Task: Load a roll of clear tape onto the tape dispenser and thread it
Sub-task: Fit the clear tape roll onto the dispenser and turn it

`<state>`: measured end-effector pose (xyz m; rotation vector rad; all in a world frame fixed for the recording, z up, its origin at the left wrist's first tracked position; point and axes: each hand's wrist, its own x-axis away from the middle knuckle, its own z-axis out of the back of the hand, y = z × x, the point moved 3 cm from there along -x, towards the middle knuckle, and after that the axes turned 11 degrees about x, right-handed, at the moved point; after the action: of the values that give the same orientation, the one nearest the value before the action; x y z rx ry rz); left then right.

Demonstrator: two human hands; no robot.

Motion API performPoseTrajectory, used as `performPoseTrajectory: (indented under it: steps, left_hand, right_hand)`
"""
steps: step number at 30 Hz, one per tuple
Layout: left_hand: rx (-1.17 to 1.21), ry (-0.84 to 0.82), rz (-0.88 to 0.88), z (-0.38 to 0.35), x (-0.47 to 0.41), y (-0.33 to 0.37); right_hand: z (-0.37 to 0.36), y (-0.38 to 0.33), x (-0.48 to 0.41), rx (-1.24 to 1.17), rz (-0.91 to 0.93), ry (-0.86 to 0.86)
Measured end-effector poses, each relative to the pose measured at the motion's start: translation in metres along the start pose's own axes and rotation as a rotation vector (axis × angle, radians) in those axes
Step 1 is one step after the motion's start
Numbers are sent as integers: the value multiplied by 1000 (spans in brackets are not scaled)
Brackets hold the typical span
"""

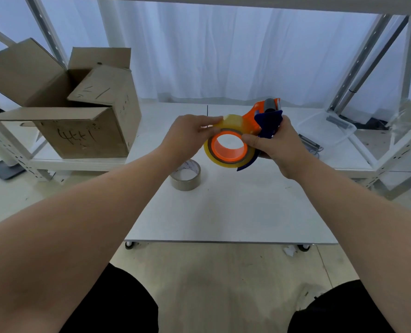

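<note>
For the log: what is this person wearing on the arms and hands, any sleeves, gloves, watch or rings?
Nothing on either. The left hand and right hand are bare: no gloves, and no ring or watch shows. The left forearm and right forearm are uncovered to the frame edge, no sleeves in view. Black clothing covers the legs.

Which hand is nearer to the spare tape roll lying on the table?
Left. The left hand is just above the spare roll, pinching the clear tape; the right hand, gripping the dispenser, is farther off to its right.
</note>
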<state>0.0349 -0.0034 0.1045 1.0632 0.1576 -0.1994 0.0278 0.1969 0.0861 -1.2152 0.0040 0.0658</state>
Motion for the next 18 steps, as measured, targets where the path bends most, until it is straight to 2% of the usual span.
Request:
performPoseTrajectory:
  steps: [2, 4, 8, 12, 18]
  left_hand:
    - [170, 43, 42, 0, 1, -5]
    - [227, 55, 69, -4, 2, -6]
    - [-52, 50, -12, -11, 2, -2]
    - [-234, 51, -114, -9, 3, 4]
    - [-373, -58, -275, -17, 11, 15]
  right_hand:
    - [2, -1, 0, -42, 12, 17]
    - [4, -1, 1, -47, 23, 36]
    - [1, -3, 1, 14, 61, 113]
    - [-2, -7, 2, 45, 87, 154]
    - [-4, -9, 6, 144, 113, 167]
